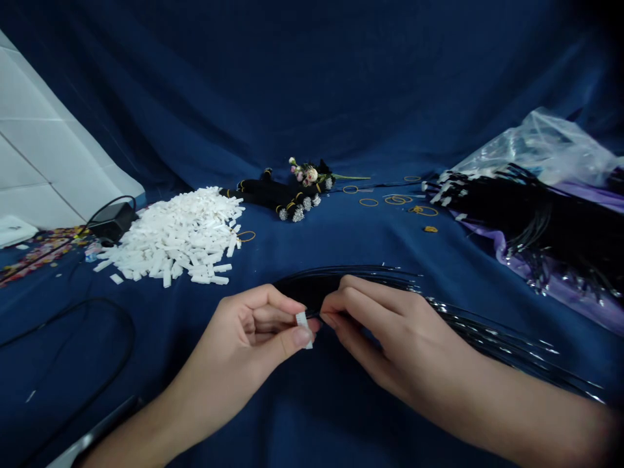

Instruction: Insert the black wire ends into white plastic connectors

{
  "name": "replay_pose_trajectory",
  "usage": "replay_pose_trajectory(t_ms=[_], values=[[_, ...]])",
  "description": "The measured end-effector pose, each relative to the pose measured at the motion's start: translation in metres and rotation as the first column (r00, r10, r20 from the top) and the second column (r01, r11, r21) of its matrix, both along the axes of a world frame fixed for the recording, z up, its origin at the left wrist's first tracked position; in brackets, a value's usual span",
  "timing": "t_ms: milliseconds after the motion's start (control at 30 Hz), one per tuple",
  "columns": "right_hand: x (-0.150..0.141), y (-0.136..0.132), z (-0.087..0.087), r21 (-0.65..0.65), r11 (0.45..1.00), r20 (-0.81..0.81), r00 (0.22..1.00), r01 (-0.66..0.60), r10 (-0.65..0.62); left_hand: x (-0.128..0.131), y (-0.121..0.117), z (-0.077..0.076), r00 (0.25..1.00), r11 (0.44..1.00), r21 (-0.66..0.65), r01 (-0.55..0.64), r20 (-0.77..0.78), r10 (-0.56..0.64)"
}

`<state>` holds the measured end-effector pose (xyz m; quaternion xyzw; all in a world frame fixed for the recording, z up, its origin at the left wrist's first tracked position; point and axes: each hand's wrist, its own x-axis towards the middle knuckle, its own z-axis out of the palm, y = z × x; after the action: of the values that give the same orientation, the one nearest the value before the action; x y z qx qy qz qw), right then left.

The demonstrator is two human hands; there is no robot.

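Observation:
My left hand [253, 331] is closed, with a small white tag [303, 324] pinched between thumb and forefinger. My right hand [385, 325] is closed too, its fingertips pinching the end of a thin black cord [319, 316] right beside the tag. That cord belongs to a fan of black cords with silver ends [487, 328] lying under my right hand and running off to the right. Both hands meet low in the middle, over the blue cloth [341, 403].
A heap of white tags [178, 237] lies at mid left. Bundled black cords with small flowers [287, 192] sit behind it, and yellow rubber bands [397, 200] lie scattered nearby. A large pile of black cords [531, 221] rests on plastic at right. A black adapter [113, 221] and cable [97, 338] lie left.

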<state>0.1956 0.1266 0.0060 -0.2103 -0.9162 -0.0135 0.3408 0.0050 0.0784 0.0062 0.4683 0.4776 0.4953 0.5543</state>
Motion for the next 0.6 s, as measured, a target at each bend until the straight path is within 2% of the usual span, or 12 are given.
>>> replay_pose_trajectory(t_ms=[133, 200, 267, 333, 367, 433, 500, 600], values=[[-0.001, 0.004, -0.003, -0.065, 0.998, -0.022, 1.000, -0.021, 0.019, 0.000, 0.001, 0.000, 1.000, 1.000, 0.017, -0.012, 0.016, 0.012], [0.000, 0.006, -0.003, -0.041, 0.999, -0.025, 1.000, 0.005, -0.006, 0.000, 0.003, 0.001, 1.000, 0.999, 0.040, -0.026, 0.016, 0.026], [0.002, 0.007, -0.001, 0.069, 0.995, 0.002, 0.997, 0.078, -0.078, -0.002, 0.007, 0.002, 0.999, 0.998, 0.046, -0.047, 0.000, 0.047], [0.003, 0.004, 0.001, 0.223, 0.964, 0.008, 0.988, 0.147, -0.152, -0.005, 0.011, 0.003, 0.996, 0.996, 0.034, -0.084, -0.004, 0.084], [0.002, 0.002, 0.001, 0.290, 0.947, 0.002, 0.989, 0.140, -0.147, -0.006, 0.013, 0.004, 0.994, 0.994, 0.022, -0.109, 0.006, 0.109], [0.000, -0.002, 0.000, 0.362, 0.931, 0.040, 0.997, 0.044, -0.062, -0.009, 0.017, 0.004, 0.987, 0.988, -0.011, -0.153, 0.037, 0.153], [-0.005, -0.004, -0.006, 0.320, 0.945, 0.144, 0.989, -0.064, 0.018, -0.012, 0.018, 0.003, 0.983, 0.984, -0.049, -0.169, 0.062, 0.172], [-0.013, 0.001, -0.019, 0.204, 0.978, 0.261, 0.965, -0.037, -0.018, -0.013, 0.018, 0.002, 0.983, 0.985, -0.076, -0.158, 0.077, 0.164]])
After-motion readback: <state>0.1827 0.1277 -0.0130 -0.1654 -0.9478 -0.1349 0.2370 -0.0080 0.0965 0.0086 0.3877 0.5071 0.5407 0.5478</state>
